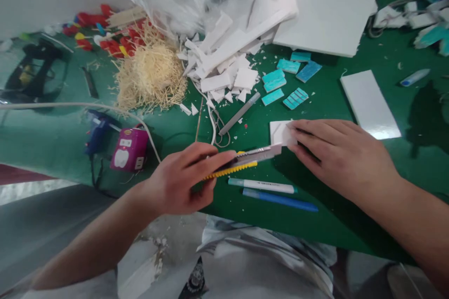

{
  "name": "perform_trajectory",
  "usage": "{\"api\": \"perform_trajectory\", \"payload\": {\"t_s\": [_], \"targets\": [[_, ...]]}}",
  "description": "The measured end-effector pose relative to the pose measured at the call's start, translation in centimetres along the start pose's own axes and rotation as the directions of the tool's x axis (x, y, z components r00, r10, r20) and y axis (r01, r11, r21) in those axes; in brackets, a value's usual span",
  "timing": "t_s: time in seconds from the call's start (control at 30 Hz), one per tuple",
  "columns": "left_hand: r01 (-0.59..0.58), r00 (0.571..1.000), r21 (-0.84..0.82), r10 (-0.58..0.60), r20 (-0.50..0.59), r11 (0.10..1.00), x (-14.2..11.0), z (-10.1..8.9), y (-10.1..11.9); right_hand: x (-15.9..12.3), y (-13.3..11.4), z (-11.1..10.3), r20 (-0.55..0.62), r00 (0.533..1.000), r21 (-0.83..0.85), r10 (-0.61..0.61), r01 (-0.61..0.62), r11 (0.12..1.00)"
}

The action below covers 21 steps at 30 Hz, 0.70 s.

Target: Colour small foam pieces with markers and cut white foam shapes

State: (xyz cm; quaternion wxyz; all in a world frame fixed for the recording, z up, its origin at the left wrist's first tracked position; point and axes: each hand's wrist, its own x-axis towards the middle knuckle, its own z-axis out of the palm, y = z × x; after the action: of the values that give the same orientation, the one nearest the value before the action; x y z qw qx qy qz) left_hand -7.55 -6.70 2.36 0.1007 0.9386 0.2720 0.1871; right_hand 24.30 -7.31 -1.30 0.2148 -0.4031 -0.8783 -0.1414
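Note:
My left hand (185,175) is wrapped round a yellow-handled utility knife (231,169). Its blade (268,151) is extended, with the tip by the near edge of a small white foam board piece (280,131). Whether the blade touches the foam, I cannot tell. My right hand (336,154) holds that piece against the green table, its fingertips covering the right part. Just below the knife lie a white marker (263,185) with teal ends and a blue pen (280,199). Several small teal-painted pieces (274,80) lie beyond the foam piece.
White foam scraps (224,79) and a heap of thin wooden sticks (154,74) lie at the back. A grey pen-like tool (240,113) and a white cable (87,105) are nearby. Left stand a glue gun (100,131) and a magenta box (129,150). A white panel (371,103) lies right.

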Motion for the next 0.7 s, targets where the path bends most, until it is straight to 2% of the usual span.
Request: {"api": "perform_trajectory", "payload": {"t_s": [0.1, 0.2, 0.33, 0.5, 0.7], "targets": [[0.223, 0.974, -0.077, -0.225, -0.017, 0.972, 0.0, 1.0, 1.0, 0.0, -0.1, 0.0, 0.004, 1.000, -0.006, 0.000, 0.000, 1.000], [0.320, 0.947, -0.097, -0.322, -0.007, 0.942, 0.7, 2.0, 2.3, 0.0, -0.1, 0.0, 0.002, 1.000, -0.012, -0.009, 0.009, 1.000], [0.308, 0.951, -0.064, -0.310, -0.014, 0.949, 1.7, 2.9, 3.4, 0.1, -0.1, 0.0, -0.012, 1.000, -0.022, -0.024, 0.024, 0.999], [0.285, 0.956, 0.037, -0.287, 0.056, 0.958, 2.3, 3.8, 4.1, 0.0, -0.1, 0.0, -0.009, 1.000, -0.031, -0.021, 0.021, 0.999], [0.260, 0.960, 0.055, -0.265, 0.091, 0.964, 2.4, 4.2, 4.6, -0.1, -0.2, -0.1, -0.008, 1.000, -0.043, -0.026, 0.026, 0.999]]}}
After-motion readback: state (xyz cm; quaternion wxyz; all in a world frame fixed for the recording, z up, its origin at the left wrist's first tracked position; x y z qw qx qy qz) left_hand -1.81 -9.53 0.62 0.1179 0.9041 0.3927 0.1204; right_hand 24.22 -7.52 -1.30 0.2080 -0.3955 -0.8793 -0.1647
